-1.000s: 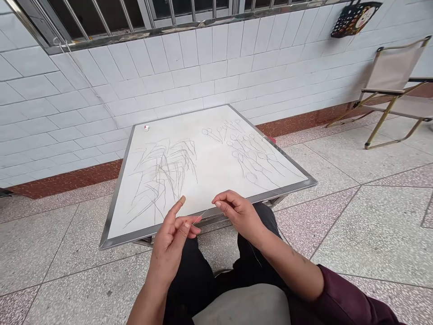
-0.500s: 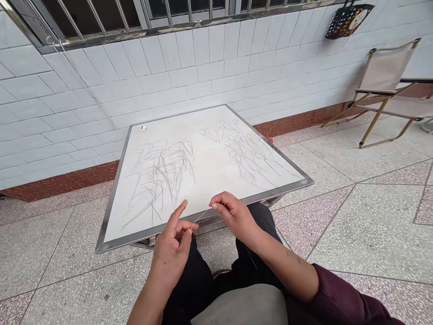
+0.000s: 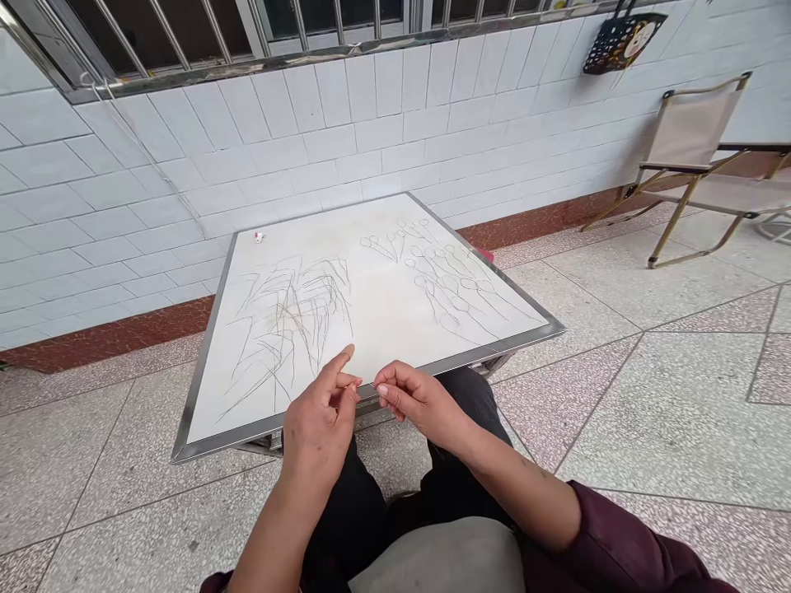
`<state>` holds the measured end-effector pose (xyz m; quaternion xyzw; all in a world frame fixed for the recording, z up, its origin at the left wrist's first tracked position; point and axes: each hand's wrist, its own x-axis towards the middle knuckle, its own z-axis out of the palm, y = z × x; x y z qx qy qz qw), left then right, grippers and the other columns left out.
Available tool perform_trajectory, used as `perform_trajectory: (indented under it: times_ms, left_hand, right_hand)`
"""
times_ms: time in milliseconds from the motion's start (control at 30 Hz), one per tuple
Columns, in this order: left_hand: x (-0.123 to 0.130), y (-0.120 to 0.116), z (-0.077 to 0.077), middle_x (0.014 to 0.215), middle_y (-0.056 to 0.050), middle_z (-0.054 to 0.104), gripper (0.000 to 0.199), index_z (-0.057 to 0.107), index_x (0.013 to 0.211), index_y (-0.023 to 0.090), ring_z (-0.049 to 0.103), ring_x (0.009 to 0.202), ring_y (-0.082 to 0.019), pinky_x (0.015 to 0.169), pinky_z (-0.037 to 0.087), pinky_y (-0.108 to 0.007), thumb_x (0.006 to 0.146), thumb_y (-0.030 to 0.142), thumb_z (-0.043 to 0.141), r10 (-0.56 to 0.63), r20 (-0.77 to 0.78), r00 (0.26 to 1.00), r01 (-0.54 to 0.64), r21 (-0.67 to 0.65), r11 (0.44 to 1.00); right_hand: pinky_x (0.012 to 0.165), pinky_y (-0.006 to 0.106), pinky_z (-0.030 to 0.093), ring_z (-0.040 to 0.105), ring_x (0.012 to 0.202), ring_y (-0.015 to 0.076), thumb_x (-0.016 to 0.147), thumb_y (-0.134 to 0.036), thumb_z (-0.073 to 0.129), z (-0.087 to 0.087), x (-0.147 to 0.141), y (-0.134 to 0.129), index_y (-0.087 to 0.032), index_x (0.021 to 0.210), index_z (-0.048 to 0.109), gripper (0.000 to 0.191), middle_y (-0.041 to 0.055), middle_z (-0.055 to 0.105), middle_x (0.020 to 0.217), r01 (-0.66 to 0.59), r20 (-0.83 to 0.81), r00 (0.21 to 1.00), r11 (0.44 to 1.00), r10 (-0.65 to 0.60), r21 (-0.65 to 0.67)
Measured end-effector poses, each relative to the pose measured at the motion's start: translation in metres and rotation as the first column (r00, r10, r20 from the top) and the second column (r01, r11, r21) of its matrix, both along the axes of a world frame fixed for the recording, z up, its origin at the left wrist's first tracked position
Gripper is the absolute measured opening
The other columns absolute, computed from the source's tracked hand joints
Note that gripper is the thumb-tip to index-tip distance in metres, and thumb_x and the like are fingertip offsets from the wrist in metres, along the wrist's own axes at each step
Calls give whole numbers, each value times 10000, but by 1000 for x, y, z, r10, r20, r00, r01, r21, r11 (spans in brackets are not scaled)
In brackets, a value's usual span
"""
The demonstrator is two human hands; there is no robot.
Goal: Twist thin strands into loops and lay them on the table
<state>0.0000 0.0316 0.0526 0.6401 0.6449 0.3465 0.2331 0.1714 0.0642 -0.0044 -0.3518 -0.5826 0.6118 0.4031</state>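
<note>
My left hand [image 3: 320, 422] is closed in a pinch, thumb against a fingertip, while its index finger points out over the near table edge. Facing it, my right hand [image 3: 423, 405] pinches with thumb and index finger. A thin wire [image 3: 367, 384] runs across the small gap between the two pinches; most of it is hidden by my fingers. On the white table [image 3: 376, 329] beyond my hands, a loose pile of bent thin wires [image 3: 287, 317] lies to the left. To the right lie several wires with a round loop at one end [image 3: 454, 284].
A small white-and-red object [image 3: 259, 237] sits at the table's far left corner. The table's far side stands by a tiled wall [image 3: 346, 148] with a barred window. A folding chair [image 3: 692, 140] is at the right, and a dark patterned bag [image 3: 623, 41] hangs on the wall.
My hands have come closer together, so less wire shows between them. The right hand has moved slightly left and down. The view has shifted a little.
</note>
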Motion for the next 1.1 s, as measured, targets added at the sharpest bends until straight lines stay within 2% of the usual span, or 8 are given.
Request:
perform_trajectory:
  times_ms: [100, 200, 333, 467, 633, 767, 967, 1100]
  left_hand:
    - [1, 3, 2, 1030, 42, 753, 487, 543, 1356, 369, 713, 813, -151, 748, 528, -303, 887, 236, 532, -51, -80, 995, 51, 2, 999]
    - [4, 8, 2, 974, 55, 759, 458, 568, 1338, 370, 703, 786, -151, 727, 512, -299, 900, 243, 517, -84, -170, 982, 91, 31, 995]
    - [6, 15, 2, 917, 53, 751, 434, 606, 1306, 345, 686, 759, -153, 714, 496, -297, 893, 244, 518, -81, -206, 975, 97, 67, 993]
    - [-2, 24, 7, 885, 48, 737, 435, 615, 1296, 336, 679, 776, -157, 748, 486, -307, 884, 236, 519, -55, -155, 986, 60, 26, 998]
    - [-10, 35, 14, 856, 45, 723, 424, 622, 1278, 346, 679, 820, -170, 766, 472, -318, 867, 262, 557, -30, -82, 996, 29, -17, 999]
    - [-12, 38, 18, 838, 43, 714, 431, 633, 1267, 336, 681, 844, -176, 778, 468, -317, 858, 232, 546, -34, -75, 997, 34, -11, 999]
    - [-21, 40, 19, 855, 50, 706, 377, 664, 1220, 351, 680, 834, -174, 774, 458, -314, 876, 268, 535, 11, -100, 995, -9, 17, 1000]
    - [-26, 41, 17, 864, 48, 706, 373, 670, 1215, 345, 676, 828, -168, 798, 462, -313, 879, 270, 525, 8, -118, 993, -4, 35, 999]
  right_hand:
    - [543, 234, 388, 444, 549, 84, 928, -422, 570, -1, -1, 0, -215, 928, 586, 207, -39, 562, 730, 12, 27, 1000, 1000, -12, 0]
    - [543, 236, 388, 451, 543, 82, 922, -424, 581, -3, -4, 0, -214, 926, 594, 210, -38, 574, 731, 18, 11, 1000, 1000, -18, -20]
    - [572, 238, 424, 505, 590, 92, 903, -478, 613, -4, -3, 1, -198, 944, 609, 283, -22, 597, 749, 0, -133, 991, 994, -15, -112]
    - [642, 246, 468, 584, 689, 106, 921, -537, 576, -3, 7, 5, -166, 1034, 653, 396, 39, 666, 862, -145, -294, 954, 958, 68, -249]
    - [561, 193, 427, 575, 610, 74, 873, -444, 692, -5, 15, 8, -147, 1054, 698, 348, 23, 678, 780, -296, -307, 932, 892, 192, -341]
    - [541, 187, 422, 570, 571, 66, 862, -436, 703, -7, 16, 6, -150, 1001, 714, 318, 6, 671, 736, -349, -296, 922, 870, 251, -349]
    - [580, 196, 434, 586, 598, 72, 892, -435, 662, -10, 21, 0, -157, 987, 707, 296, 4, 675, 735, -354, -271, 923, 876, 272, -326]
    - [578, 203, 421, 570, 590, 79, 879, -437, 670, -13, 19, -4, -151, 923, 696, 290, -7, 651, 676, -275, -241, 949, 909, 205, -313]
